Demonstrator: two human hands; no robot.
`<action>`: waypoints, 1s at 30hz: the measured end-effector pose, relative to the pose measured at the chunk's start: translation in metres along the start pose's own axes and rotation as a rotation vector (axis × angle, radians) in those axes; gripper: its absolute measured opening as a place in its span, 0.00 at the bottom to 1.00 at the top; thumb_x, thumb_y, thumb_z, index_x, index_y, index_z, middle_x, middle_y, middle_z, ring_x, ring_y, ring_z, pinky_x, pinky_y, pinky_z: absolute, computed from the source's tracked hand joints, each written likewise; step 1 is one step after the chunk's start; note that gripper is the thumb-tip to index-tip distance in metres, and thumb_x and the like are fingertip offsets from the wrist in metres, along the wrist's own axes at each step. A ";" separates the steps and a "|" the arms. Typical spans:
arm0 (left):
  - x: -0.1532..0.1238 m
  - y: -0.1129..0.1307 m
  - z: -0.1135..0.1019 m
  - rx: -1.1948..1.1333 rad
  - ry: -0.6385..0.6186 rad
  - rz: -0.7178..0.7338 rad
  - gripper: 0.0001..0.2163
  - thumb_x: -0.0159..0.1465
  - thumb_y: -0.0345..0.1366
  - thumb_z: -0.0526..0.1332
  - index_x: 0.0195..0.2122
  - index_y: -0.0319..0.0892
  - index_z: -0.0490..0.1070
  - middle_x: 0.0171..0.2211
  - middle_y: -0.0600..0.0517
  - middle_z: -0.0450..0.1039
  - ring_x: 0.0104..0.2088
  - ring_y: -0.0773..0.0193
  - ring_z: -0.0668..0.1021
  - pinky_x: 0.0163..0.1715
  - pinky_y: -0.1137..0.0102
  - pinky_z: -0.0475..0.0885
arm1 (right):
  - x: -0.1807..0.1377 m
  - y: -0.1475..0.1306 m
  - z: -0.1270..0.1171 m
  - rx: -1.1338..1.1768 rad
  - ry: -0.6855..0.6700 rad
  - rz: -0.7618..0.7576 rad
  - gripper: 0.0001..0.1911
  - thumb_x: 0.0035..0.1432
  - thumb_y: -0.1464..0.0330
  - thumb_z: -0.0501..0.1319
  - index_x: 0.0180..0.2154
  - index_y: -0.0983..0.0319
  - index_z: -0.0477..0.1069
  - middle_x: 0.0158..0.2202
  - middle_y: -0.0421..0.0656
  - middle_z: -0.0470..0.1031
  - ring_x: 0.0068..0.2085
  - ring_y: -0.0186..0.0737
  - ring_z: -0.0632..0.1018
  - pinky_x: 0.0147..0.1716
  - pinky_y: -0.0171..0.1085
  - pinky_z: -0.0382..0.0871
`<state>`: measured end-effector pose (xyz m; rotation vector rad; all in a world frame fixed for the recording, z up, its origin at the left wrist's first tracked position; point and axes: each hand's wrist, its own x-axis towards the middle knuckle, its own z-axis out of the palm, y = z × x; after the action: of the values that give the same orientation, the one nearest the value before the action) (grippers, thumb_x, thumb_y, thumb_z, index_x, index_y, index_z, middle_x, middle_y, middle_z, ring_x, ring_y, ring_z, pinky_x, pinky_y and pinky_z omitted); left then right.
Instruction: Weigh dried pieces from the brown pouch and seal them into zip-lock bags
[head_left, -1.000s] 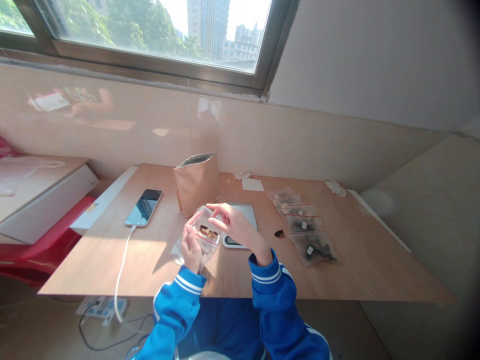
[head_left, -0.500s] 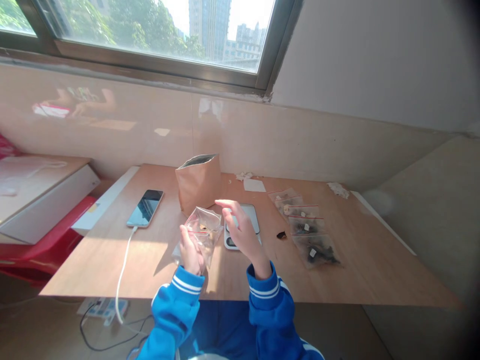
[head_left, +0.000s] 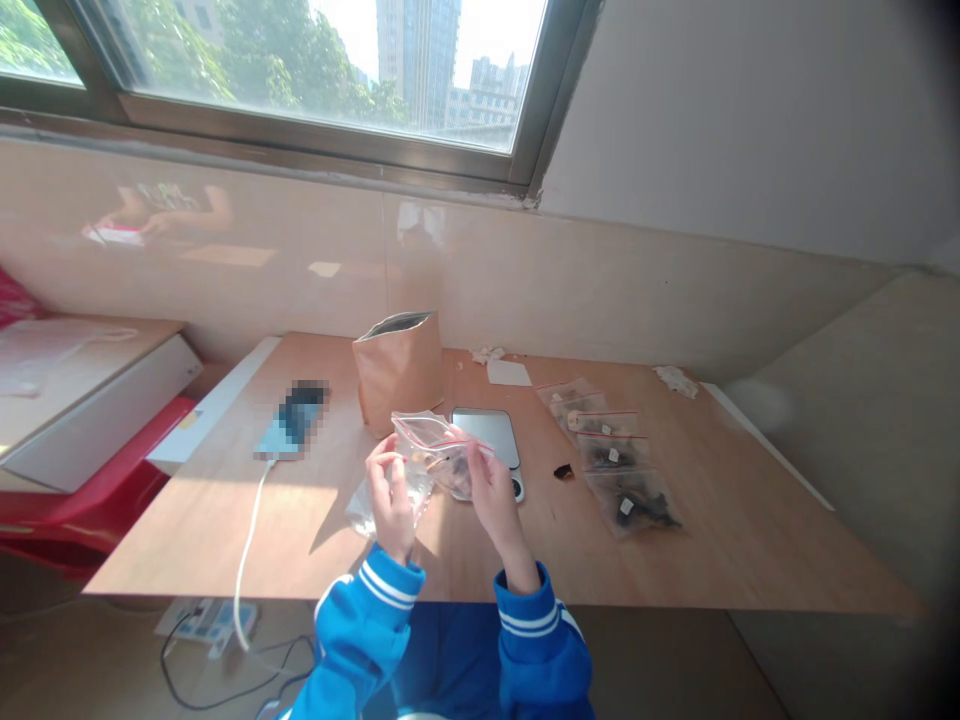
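Observation:
Between my two hands is a clear zip-lock bag [head_left: 450, 466] with a red line along its top and some dark bits inside. My left hand [head_left: 393, 500] grips the bag's left side with bent fingers. At its top right corner my right hand [head_left: 493, 498] pinches the red-lined edge. The bag hangs in front of a small digital scale [head_left: 491, 430], partly covering it. Under and beside my left hand lies more clear plastic [head_left: 363, 512], perhaps other bags. Behind stands an open brown paper pouch [head_left: 397, 370].
Several filled zip-lock bags [head_left: 630, 500] with white labels overlap on the right, near a small dark piece [head_left: 563, 471]. On the left lies a phone [head_left: 294, 420] with a white cable [head_left: 247, 540]. A white card [head_left: 509, 372] and crumpled tissue [head_left: 676, 380] lie at the back.
My right hand has come down from above the scale and taken hold of the bag's top edge. The bag has moved right and now stretches between both hands.

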<state>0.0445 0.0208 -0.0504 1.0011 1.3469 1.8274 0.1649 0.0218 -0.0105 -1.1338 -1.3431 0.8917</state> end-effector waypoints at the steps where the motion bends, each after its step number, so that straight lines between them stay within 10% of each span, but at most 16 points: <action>1: 0.005 0.000 -0.003 -0.002 0.020 0.024 0.13 0.63 0.47 0.57 0.41 0.43 0.67 0.57 0.46 0.65 0.59 0.57 0.67 0.61 0.57 0.58 | 0.000 0.001 -0.006 -0.003 -0.027 -0.012 0.22 0.66 0.54 0.49 0.48 0.57 0.75 0.50 0.46 0.77 0.55 0.47 0.75 0.57 0.47 0.66; 4: 0.020 0.002 -0.010 -0.100 -0.092 -0.083 0.17 0.63 0.46 0.59 0.49 0.44 0.66 0.55 0.46 0.68 0.55 0.59 0.72 0.57 0.61 0.64 | -0.001 0.005 -0.019 -0.019 -0.102 -0.026 0.23 0.67 0.54 0.48 0.47 0.58 0.76 0.49 0.47 0.78 0.51 0.46 0.77 0.54 0.46 0.69; 10: 0.021 0.003 -0.013 -0.229 -0.247 -0.284 0.15 0.59 0.48 0.63 0.34 0.40 0.70 0.27 0.53 0.75 0.28 0.67 0.77 0.34 0.73 0.71 | -0.003 -0.014 -0.025 -0.294 0.091 -0.180 0.22 0.68 0.58 0.46 0.48 0.58 0.75 0.46 0.47 0.79 0.47 0.44 0.78 0.49 0.43 0.70; 14: 0.014 0.009 -0.009 -0.274 -0.148 -0.286 0.15 0.58 0.49 0.63 0.35 0.41 0.69 0.25 0.56 0.74 0.24 0.69 0.75 0.28 0.75 0.71 | 0.000 -0.032 -0.028 -0.489 -0.106 -0.312 0.20 0.68 0.59 0.48 0.46 0.56 0.76 0.44 0.46 0.79 0.45 0.44 0.78 0.46 0.41 0.69; 20: 0.015 0.027 -0.004 -0.212 -0.028 -0.269 0.17 0.56 0.50 0.64 0.37 0.43 0.68 0.25 0.56 0.73 0.18 0.73 0.70 0.18 0.78 0.68 | 0.000 -0.013 -0.037 -0.371 0.090 -0.100 0.20 0.63 0.55 0.54 0.31 0.60 0.77 0.29 0.44 0.80 0.31 0.42 0.79 0.33 0.37 0.71; 30: 0.021 0.031 0.002 -0.165 -0.140 -0.269 0.17 0.58 0.48 0.63 0.39 0.39 0.71 0.33 0.48 0.79 0.19 0.68 0.76 0.16 0.75 0.71 | -0.012 0.004 -0.038 -0.023 0.264 0.044 0.20 0.60 0.52 0.56 0.33 0.61 0.76 0.32 0.45 0.80 0.28 0.39 0.75 0.31 0.38 0.71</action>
<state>0.0342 0.0311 -0.0164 0.8032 1.1643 1.6073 0.2021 0.0078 -0.0131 -1.2560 -1.1180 0.7300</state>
